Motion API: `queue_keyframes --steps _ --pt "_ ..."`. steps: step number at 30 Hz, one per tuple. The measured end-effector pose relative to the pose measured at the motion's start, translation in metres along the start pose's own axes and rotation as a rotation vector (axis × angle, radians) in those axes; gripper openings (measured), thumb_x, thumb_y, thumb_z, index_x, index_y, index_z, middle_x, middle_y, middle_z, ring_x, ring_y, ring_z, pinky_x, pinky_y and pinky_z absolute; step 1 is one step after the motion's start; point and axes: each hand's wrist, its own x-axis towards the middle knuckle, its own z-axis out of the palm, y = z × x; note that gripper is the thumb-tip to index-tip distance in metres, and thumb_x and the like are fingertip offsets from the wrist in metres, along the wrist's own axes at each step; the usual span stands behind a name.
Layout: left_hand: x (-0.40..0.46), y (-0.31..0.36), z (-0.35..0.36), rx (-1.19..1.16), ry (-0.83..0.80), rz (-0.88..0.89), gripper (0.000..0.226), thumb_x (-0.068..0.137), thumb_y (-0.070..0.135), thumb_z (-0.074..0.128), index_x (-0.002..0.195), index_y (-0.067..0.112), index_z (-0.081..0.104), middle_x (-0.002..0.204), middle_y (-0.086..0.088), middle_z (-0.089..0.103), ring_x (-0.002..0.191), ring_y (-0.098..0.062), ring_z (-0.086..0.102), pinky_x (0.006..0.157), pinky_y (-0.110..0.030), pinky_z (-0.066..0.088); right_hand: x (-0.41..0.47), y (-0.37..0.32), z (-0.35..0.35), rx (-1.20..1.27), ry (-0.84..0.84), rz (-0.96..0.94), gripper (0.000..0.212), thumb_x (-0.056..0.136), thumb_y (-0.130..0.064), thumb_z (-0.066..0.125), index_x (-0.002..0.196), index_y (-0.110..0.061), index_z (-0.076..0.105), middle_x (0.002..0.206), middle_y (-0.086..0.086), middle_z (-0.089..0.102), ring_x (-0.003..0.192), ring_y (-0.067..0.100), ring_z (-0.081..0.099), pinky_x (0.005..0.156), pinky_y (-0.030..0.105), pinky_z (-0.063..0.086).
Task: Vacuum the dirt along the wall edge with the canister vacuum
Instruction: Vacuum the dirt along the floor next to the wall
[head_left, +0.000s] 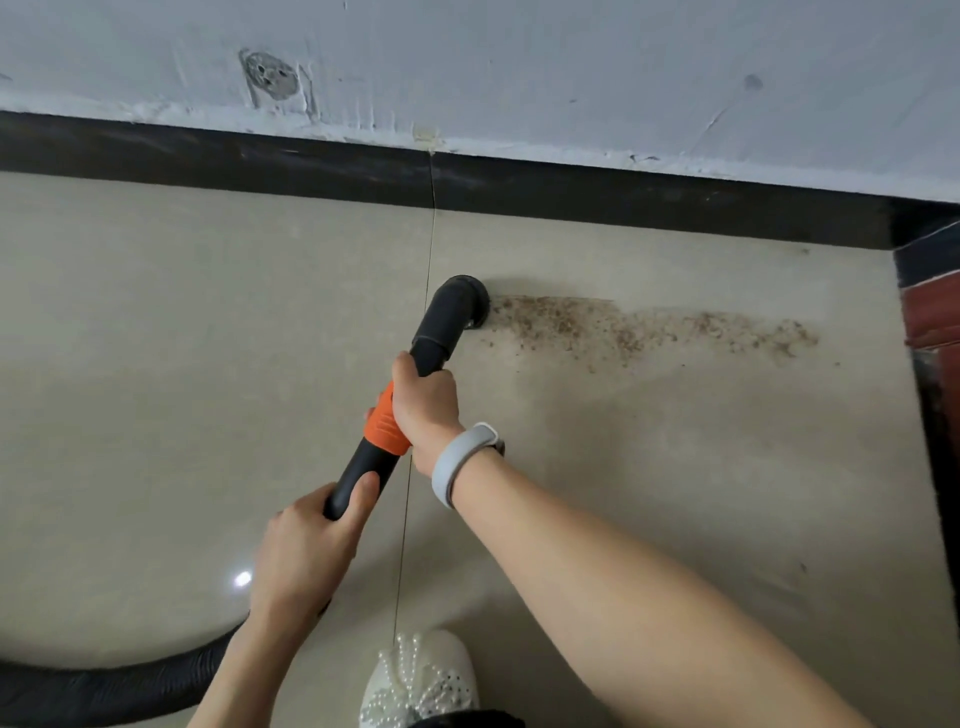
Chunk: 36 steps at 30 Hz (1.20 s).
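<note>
Head view: both hands, left hand (306, 545) and right hand (423, 405), gripping wand (410, 389), beside dirt (649, 327), baseboard (571, 192) behind.

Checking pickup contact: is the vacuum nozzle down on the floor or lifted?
Down: the nozzle mouth meets the floor at the dirt trail's left end.

a: where's the nozzle (464, 304)?
b: on the floor (182, 312), at the left end of the dirt (649, 327), near the black baseboard (623, 202).
a: hands?
b: right hand (423, 402) grips the orange collar (382, 423), left hand (306, 545) holds the tube lower down.
</note>
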Motion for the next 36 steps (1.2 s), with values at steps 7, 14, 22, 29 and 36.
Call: queue_keyframes --steps 7,14,22,29,36 --pt "0.001 0.028 0.020 -0.003 -0.077 0.025 0.072 0.066 0.072 0.035 0.061 0.002 0.049 0.053 -0.014 0.058 0.048 -0.023 0.050 0.055 -0.032 0.042 0.010 -0.008 -0.037 -0.046 0.087 -0.027 0.044 0.095 -0.034 0.044 0.121 0.001 0.048 0.115 0.018 0.061 0.097 0.031 0.060 0.082 0.038 0.048" --pt "0.000 0.051 0.036 -0.009 -0.128 0.046 0.060 0.066 0.072 0.037 0.056 0.015 0.049 0.052 -0.009 0.059 0.047 -0.023 0.054 0.057 -0.042 0.052 0.015 -0.014 -0.065 -0.031 0.115 -0.027 0.042 0.093 -0.033 0.042 0.117 0.000 0.051 0.107 0.017 0.065 0.095 0.034 0.063 0.093 0.047 0.050" --pt "-0.004 0.066 0.060 0.049 -0.151 0.094 0.060 0.076 0.070 0.040 0.060 0.013 0.050 0.052 -0.007 0.060 0.051 -0.025 0.059 0.060 -0.038 0.052 0.019 -0.015 -0.101 0.005 0.082 -0.013 0.032 0.093 -0.034 0.041 0.108 -0.006 0.048 0.108 0.014 0.063 0.104 0.035 0.062 0.096 0.047 0.048" --pt "-0.013 0.090 0.087 0.125 -0.217 0.158 0.057 0.086 0.063 0.042 0.068 0.010 0.056 0.060 -0.010 0.063 0.060 -0.029 0.063 0.061 -0.039 0.052 0.023 -0.010 -0.151 0.044 0.060 0.008 0.031 0.095 -0.038 0.042 0.101 -0.008 0.047 0.107 0.012 0.063 0.106 0.032 0.062 0.096 0.046 0.049" --pt "0.003 0.133 0.103 0.133 -0.329 0.212 0.053 0.081 0.065 0.040 0.059 0.017 0.047 0.043 0.003 0.054 0.034 -0.008 0.050 0.039 -0.016 0.037 0.030 -0.032 -0.192 0.154 0.120 0.007 0.031 0.097 -0.037 0.038 0.085 -0.010 0.046 0.080 0.007 0.064 0.093 0.029 0.068 0.092 0.043 0.053"
